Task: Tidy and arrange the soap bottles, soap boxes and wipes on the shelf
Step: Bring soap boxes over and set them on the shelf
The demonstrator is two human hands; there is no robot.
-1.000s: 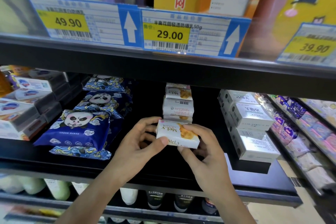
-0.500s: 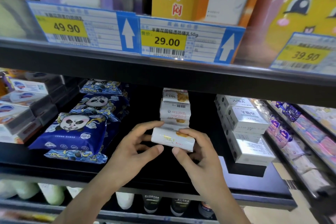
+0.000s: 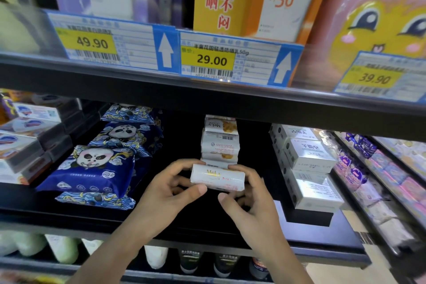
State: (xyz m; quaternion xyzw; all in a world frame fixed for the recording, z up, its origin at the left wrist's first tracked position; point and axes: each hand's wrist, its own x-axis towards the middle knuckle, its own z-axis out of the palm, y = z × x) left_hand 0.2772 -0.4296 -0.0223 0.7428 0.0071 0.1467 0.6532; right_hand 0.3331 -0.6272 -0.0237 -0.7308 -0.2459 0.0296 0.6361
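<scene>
Squarely glossy oblong soap box (image 3: 217,177)

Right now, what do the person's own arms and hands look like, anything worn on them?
Both forearms are bare as far as the frame shows: no sleeves, gloves, watch or bracelet. The left hand and right hand show no rings on the visible fingers. Fingernails look short and unpainted.

Black shop shelving (image 3: 207,101) fills the view — blue-and-yellow price tags (image 3: 110,46) clipped along the upper shelf's edge. Pale floor (image 3: 334,274) shows bottom right — light glares on the tag strip.
</scene>
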